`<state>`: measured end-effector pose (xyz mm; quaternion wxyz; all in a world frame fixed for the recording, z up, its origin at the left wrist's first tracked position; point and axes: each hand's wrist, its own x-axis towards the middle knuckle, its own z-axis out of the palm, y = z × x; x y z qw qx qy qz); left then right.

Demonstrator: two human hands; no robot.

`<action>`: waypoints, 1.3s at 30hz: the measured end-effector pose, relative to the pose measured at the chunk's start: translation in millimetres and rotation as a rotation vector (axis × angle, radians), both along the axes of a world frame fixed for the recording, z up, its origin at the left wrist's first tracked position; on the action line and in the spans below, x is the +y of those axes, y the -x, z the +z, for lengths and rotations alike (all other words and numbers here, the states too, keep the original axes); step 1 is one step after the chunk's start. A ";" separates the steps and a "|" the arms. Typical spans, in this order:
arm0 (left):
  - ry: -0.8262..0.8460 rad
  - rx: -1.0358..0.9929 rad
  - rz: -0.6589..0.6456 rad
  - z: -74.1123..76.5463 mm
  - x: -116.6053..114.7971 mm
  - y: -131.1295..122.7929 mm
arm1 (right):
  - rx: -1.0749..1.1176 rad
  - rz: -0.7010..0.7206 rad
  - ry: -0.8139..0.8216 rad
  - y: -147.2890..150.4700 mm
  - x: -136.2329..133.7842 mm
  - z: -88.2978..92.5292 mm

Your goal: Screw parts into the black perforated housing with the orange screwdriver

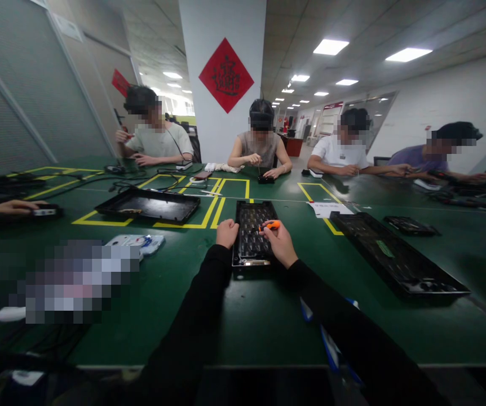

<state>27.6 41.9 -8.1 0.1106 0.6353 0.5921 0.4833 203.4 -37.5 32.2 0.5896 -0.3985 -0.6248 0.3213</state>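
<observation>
A black ribbed device panel lies lengthwise on the green table straight ahead of me. My left hand is curled into a fist and rests against the panel's left edge. My right hand is over the panel's right side, closed around an orange-handled screwdriver whose tip points left onto the panel. Both my arms are in black sleeves.
A black tray sits to the left inside yellow tape lines, and a long black panel lies to the right. A white and blue object lies left of my hands. Several people sit along the far edge; another person's hand rests at the left.
</observation>
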 end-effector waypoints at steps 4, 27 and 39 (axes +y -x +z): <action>0.007 -0.014 -0.003 1.5 -1.9 -0.6 | 0.001 -0.020 0.008 0.0 0.1 -0.5; 0.013 -0.011 -0.010 1.7 -2.1 -0.3 | 0.033 -0.060 0.006 1.4 -3.5 -1.0; 0.005 -0.010 -0.010 1.5 -2.8 -0.3 | 0.022 -0.078 -0.001 2.7 -3.4 -2.0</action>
